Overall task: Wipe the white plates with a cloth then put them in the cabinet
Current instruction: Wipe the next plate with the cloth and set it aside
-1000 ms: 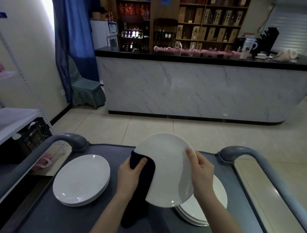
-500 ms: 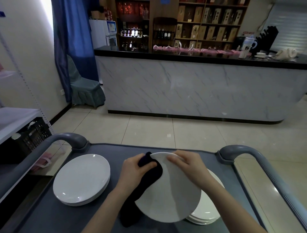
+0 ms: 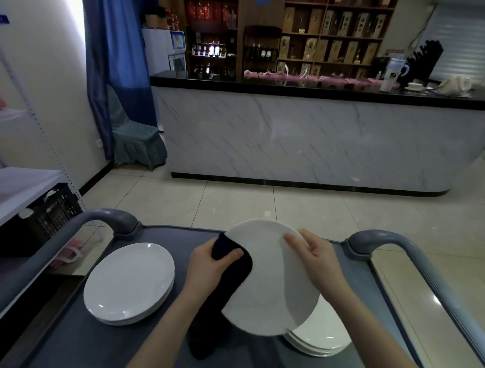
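White plate [image 3: 273, 283] hangs tilted above the grey cart [image 3: 65, 341], over the right stack of plates [image 3: 322, 337]; your right hand [image 3: 317, 253] grips its far rim while your left hand [image 3: 207, 265] pinches the dark cloth [image 3: 232, 278] against its left edge. Another plate stack [image 3: 128, 281] lies at left.

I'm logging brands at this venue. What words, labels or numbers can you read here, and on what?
No text here can be read.
Boxes on the shelves: labels too blurred.
Bottles: labels too small.
Blue sign at the top edge: cut off, unreadable.
Blue panel on the white appliance: blurred.
Plates: no print shows.
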The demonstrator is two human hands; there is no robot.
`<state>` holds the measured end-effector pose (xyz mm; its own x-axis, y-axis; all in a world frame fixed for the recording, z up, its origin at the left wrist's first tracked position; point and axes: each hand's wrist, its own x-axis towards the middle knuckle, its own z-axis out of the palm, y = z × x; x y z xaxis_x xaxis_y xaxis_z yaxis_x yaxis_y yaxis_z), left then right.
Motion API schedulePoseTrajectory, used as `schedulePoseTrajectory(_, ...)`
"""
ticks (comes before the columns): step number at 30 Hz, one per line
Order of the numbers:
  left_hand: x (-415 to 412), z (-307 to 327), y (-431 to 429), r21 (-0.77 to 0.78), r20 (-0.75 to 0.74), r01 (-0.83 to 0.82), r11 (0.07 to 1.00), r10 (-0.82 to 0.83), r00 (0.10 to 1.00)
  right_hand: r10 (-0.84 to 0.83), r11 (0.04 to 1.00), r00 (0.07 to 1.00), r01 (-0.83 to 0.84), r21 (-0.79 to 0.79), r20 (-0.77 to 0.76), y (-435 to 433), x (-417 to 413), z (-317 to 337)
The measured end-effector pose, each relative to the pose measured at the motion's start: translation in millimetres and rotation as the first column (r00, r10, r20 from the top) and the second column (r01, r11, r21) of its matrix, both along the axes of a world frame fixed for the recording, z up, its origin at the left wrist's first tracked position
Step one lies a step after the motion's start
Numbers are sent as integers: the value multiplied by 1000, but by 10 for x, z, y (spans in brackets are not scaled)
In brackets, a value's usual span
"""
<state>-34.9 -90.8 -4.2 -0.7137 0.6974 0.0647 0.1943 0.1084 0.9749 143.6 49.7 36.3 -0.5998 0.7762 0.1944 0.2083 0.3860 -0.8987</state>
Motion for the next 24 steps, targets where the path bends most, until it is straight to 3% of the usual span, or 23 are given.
schedulePoseTrajectory(3,-17,80,79,-106,-146,196,975,-210,967,164,983,972,-176,56,167,-57,-40,-19)
schedulePoseTrajectory(5,-17,89,101,-115,-165,211,971,-229,960,155,986,977,-162,37,149,-80,-37,-43)
schedulePoseTrajectory(9,-36,9,75,15,-14,-82,997,82,997,-113,988,988,100,-121,-107,-135,-42,-122)
schedulePoseTrajectory(13,76,-113,49,19,283,-259,966,243,928,-355,884,906,245,-398,-232,-281,-138,-208)
schedulePoseTrajectory(16,77,-124,-10,19,302,-251,968,234,924,-216,947,964,168,-275,-154,-208,-72,-190)
schedulePoseTrajectory(19,-7,-53,-57,12,106,-153,988,151,983,9,998,1000,-8,-68,13,-3,0,-66)
schedulePoseTrajectory(22,15,60,-6,-60,-74,47,997,-52,996,234,967,941,-251,38,246,71,-90,39)
schedulePoseTrajectory(24,57,89,25,-104,-118,111,988,-124,985,276,944,900,-320,79,338,47,-168,20)
